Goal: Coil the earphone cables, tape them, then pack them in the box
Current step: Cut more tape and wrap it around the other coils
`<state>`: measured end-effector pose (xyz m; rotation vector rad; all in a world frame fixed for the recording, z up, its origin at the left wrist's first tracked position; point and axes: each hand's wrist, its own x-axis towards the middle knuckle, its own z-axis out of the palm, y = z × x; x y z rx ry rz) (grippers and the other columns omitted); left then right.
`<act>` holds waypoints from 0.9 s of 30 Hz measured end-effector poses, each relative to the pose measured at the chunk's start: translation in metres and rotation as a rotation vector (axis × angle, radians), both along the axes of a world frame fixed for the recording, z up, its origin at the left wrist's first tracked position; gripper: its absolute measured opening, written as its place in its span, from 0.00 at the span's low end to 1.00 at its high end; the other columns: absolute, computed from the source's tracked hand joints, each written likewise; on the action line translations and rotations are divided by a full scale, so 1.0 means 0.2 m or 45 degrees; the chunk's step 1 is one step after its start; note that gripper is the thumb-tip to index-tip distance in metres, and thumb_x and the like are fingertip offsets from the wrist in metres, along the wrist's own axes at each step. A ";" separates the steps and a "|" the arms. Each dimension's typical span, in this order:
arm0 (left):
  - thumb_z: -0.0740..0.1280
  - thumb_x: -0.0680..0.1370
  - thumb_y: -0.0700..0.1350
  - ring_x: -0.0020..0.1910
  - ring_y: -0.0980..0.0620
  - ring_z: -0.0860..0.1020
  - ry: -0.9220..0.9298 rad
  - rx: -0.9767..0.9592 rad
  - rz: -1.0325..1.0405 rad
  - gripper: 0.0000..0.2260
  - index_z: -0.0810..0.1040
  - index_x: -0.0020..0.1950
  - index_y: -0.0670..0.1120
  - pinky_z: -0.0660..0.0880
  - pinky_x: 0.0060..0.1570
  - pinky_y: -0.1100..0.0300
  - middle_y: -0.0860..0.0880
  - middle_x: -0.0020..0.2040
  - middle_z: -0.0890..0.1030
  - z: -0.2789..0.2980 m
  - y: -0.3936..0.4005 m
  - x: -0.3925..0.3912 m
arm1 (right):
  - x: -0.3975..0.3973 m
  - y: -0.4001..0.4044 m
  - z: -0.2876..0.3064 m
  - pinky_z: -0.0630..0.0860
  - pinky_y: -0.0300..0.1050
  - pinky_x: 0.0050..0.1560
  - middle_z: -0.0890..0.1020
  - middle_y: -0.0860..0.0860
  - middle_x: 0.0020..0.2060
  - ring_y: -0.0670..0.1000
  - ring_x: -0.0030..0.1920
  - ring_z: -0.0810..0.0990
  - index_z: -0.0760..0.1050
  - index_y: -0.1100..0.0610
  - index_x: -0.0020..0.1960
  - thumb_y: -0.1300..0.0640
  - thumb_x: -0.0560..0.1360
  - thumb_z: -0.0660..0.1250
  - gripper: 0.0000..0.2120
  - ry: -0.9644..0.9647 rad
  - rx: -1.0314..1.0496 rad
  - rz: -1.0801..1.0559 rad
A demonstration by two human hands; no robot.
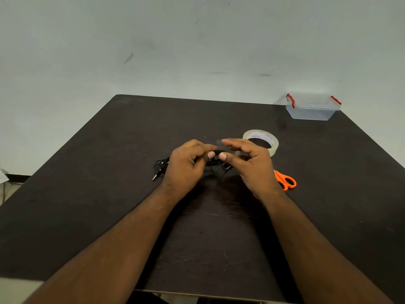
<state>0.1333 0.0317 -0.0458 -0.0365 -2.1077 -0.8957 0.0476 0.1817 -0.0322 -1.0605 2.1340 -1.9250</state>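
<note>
A bundle of black earphone cable (215,161) is held just above the dark table (109,194) at its middle. My left hand (186,164) grips the bundle from the left. My right hand (249,163) pinches a clear strip of tape (237,152) against the bundle's right side. A loose loop and the jack plug (155,177) stick out to the left of my left hand. The tape roll (275,143) lies flat just behind my right hand. A clear plastic box (311,108) with red clips and its lid on stands at the far right corner.
Orange-handled scissors (286,181) lie on the table right of my right wrist. A pale wall rises behind the table's far edge. The table's left edge slants down toward the near left.
</note>
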 end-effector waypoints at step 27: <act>0.71 0.72 0.30 0.44 0.53 0.82 -0.004 -0.110 -0.049 0.11 0.84 0.52 0.39 0.76 0.49 0.70 0.45 0.45 0.83 -0.01 0.08 0.00 | -0.03 0.02 0.01 0.79 0.42 0.37 0.82 0.63 0.38 0.54 0.35 0.81 0.82 0.61 0.36 0.65 0.68 0.74 0.03 -0.764 -0.090 0.142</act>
